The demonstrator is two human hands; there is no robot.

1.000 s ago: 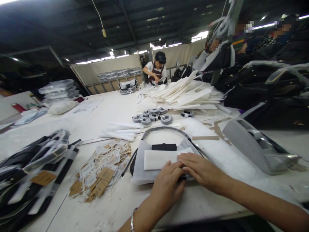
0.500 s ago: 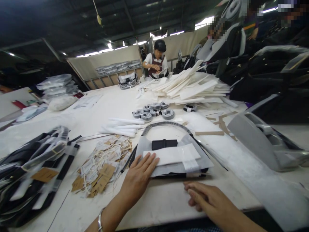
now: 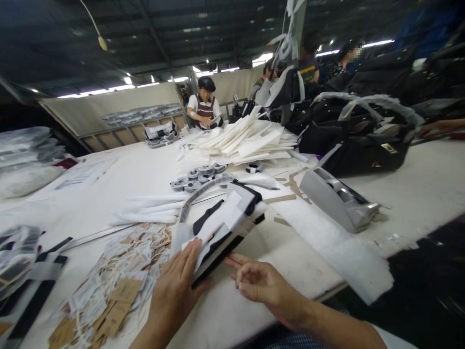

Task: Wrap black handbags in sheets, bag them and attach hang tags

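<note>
A black handbag point(image 3: 238, 231) with pale wrapping sheets over its front is tilted up off the table, its near edge raised on the right. A handle point(image 3: 194, 196) in clear wrap arches behind it. My left hand point(image 3: 174, 286) grips the bag's near left corner, fingers lying on the white sheet and thumb under the edge. Close by the lower side is my right hand point(image 3: 263, 288), fingers partly curled and apart. Its fingertips reach the bag's bottom edge; whether they press on it I cannot tell. A pile of tags with strings point(image 3: 119, 286) lies left of my left hand.
Coiled wrapped straps point(image 3: 198, 177) and white foam strips point(image 3: 236, 140) lie farther back. A grey tape dispenser point(image 3: 332, 198) stands right, beside a white padding sheet point(image 3: 327, 247). Black bags point(image 3: 356, 145) stand behind it. Across the table a person point(image 3: 205, 106) handles something.
The bag has gone from lying flat to tilted and turned. My left hand has moved from resting on top to gripping its corner. My right hand has come up to its edge. The view has swung right.
</note>
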